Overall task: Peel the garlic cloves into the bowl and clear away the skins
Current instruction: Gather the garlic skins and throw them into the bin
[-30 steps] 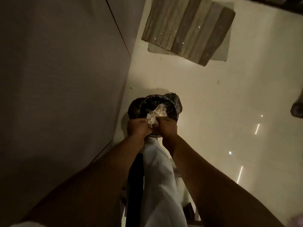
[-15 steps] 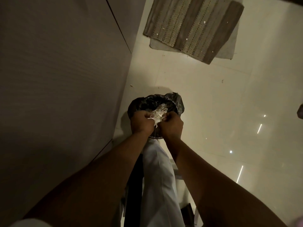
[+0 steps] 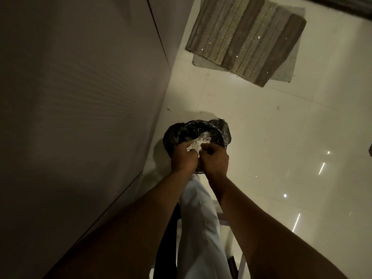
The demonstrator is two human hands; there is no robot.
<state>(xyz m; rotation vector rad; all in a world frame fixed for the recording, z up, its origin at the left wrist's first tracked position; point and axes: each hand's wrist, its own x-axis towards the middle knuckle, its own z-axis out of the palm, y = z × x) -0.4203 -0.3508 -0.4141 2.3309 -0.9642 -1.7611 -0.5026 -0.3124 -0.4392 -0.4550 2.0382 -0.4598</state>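
Together, left hand [image 3: 184,158] and right hand [image 3: 215,159] clutch the garlic skins [image 3: 198,143] between them, over the bin [image 3: 219,130].

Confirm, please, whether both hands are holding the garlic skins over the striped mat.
Not quite: the head view shows the left hand and right hand holding the garlic skins over the black-lined bin, not the striped mat, which lies farther off on the floor.

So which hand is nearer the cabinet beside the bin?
Left. Both hold skins over the bin; the left hand is on the cabinet side, the right hand beside it, farther off.
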